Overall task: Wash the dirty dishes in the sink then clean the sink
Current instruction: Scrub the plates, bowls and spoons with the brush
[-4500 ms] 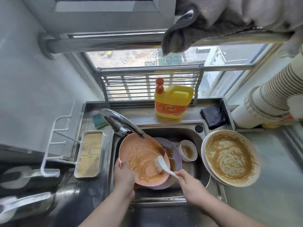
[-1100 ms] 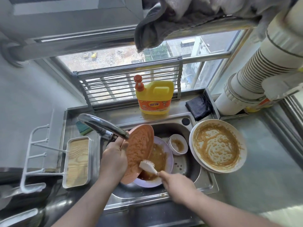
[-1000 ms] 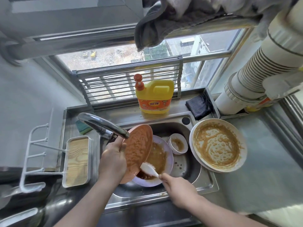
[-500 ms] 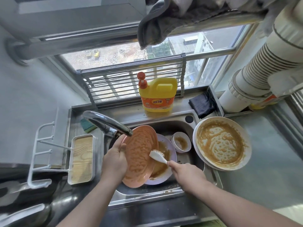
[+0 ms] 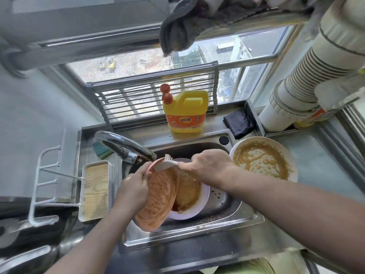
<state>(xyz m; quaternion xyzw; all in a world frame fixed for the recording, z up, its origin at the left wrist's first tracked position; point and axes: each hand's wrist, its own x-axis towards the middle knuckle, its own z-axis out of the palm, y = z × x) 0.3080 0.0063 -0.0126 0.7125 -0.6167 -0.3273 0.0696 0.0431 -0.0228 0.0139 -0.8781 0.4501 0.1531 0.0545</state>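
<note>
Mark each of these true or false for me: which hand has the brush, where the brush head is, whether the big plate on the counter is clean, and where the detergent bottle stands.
1. The right hand holds the white brush. True.
2. The brush head is at the bottom edge of the orange plate. False: it is at the plate's top rim, near the faucet.
3. The large plate on the counter is clean. False: it is smeared with brown sauce.
4. The yellow detergent bottle stands upright behind the sink. True.
5. The left hand grips the orange plate's edge. True.
</note>
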